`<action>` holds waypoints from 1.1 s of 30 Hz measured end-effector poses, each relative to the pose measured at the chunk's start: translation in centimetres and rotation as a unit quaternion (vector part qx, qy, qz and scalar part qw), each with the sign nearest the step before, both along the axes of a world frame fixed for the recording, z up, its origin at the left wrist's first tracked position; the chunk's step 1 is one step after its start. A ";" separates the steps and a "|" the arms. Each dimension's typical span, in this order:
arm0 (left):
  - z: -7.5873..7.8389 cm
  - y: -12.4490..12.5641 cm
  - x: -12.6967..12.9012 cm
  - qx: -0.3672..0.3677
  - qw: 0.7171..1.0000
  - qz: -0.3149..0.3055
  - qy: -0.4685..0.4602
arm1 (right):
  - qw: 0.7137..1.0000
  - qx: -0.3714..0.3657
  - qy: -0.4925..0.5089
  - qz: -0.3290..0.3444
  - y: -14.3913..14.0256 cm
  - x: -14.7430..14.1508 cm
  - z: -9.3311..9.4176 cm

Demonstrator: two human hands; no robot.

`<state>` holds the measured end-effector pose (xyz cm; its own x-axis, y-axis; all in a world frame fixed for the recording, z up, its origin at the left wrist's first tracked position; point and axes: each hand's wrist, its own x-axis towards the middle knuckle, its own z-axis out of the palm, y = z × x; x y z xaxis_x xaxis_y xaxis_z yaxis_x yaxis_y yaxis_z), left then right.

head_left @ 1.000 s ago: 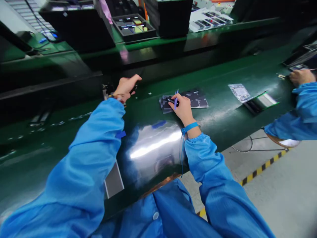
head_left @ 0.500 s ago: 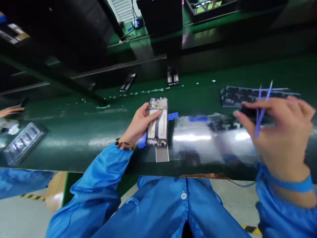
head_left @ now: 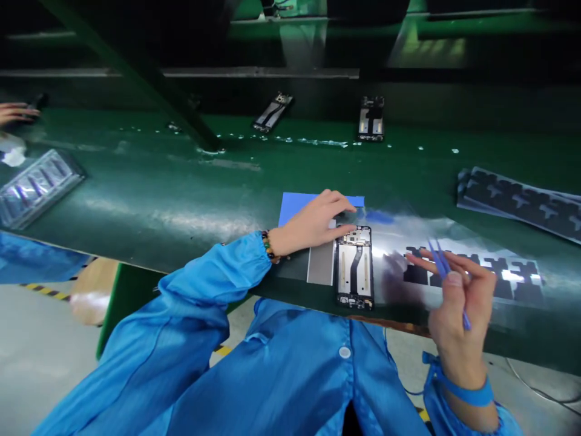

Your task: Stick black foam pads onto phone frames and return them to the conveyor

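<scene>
Black-framed rectangular phone chassis with silver plate (head_left: 355,270) is lying flat on the glossy green bench (head_left: 204,203), near the front edge, just beside a flat grey strip (head_left: 321,263). Left hand (head_left: 313,224) is resting at its top end, fingers and thumb apart; from where I'm standing, can't tell if thumb's touching. Right hand (head_left: 460,306) is pinching slim blue-violet tweezers (head_left: 442,264) over a clear sheet of black cut-outs (head_left: 498,283).

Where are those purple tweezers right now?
In the head view, the purple tweezers are right of centre, held in the person's right hand by the black cut-outs, to the right of the open phone.
</scene>
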<state>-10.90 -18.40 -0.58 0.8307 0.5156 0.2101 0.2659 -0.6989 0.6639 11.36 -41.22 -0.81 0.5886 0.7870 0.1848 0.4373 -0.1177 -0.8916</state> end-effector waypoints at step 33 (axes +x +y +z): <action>-1.3 2.8 -8.1 0.164 0.971 -0.150 0.084 | 0.972 -0.038 0.161 0.169 8.4 -13.7 -0.6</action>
